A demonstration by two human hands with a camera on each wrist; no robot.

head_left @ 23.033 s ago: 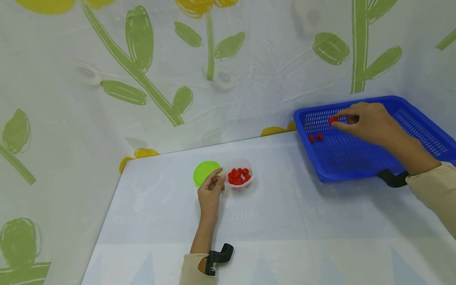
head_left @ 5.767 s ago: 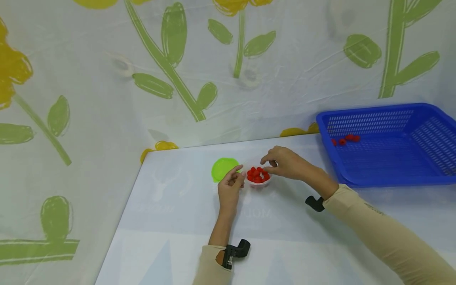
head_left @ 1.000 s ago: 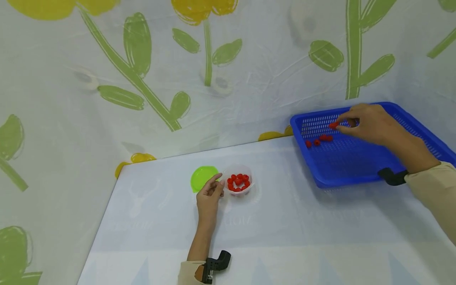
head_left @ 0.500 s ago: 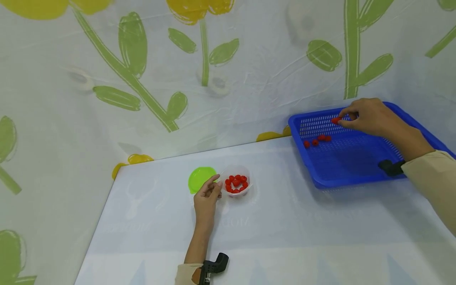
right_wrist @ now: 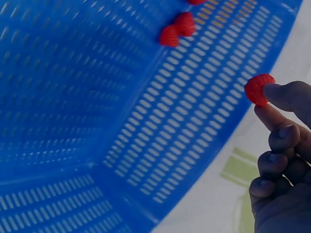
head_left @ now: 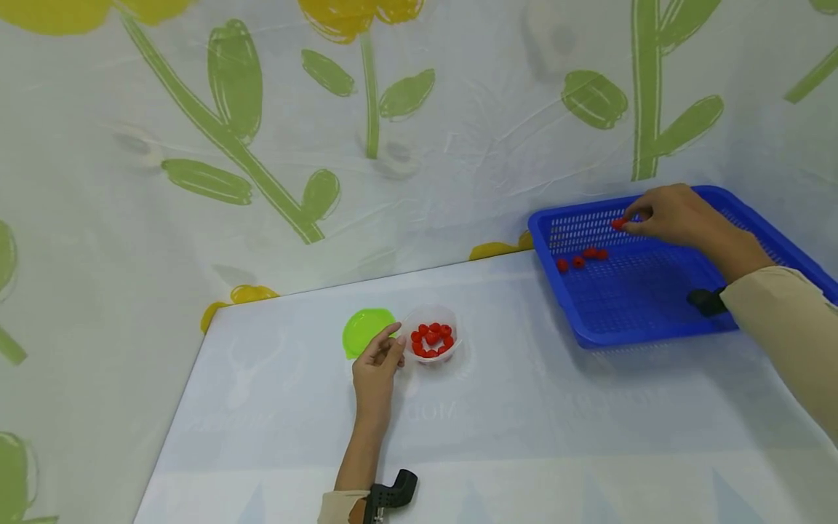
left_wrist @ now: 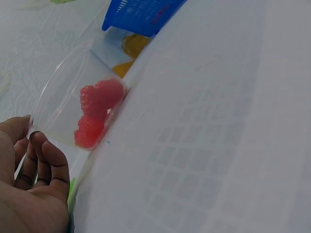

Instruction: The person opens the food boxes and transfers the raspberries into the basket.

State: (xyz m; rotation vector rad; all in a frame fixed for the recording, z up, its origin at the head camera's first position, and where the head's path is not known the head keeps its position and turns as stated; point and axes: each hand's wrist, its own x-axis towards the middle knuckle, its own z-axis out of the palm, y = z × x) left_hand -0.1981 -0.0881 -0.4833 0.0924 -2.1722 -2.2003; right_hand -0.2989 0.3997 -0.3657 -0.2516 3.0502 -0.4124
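Note:
Between thumb and fingertips, my right hand (head_left: 677, 216) pinches a red raspberry (head_left: 618, 224) above the far part of the blue basket (head_left: 583, 329). The right wrist view shows that raspberry (right_wrist: 257, 89) near the basket's rim. Several more raspberries (head_left: 591, 253) lie on the basket floor at its left end. My left hand (head_left: 376, 378) holds the rim of a clear plastic cup (head_left: 414, 319) with thumb and a finger, as the left wrist view shows at the cup's wall (left_wrist: 60, 92). Red raspberries (head_left: 432, 338) lie inside the cup.
A bright green lid (head_left: 363, 329) lies left of the cup, partly behind my left hand. Everything stands on a white-covered table (head_left: 497, 393). A curtain printed with flowers (head_left: 458, 175) hangs along the back edge, close behind the basket.
Since about six seconds ago, my right hand has gone from the cup to the basket with a raspberry. Over the last second it still pinches it there. The left hand stays at the cup.

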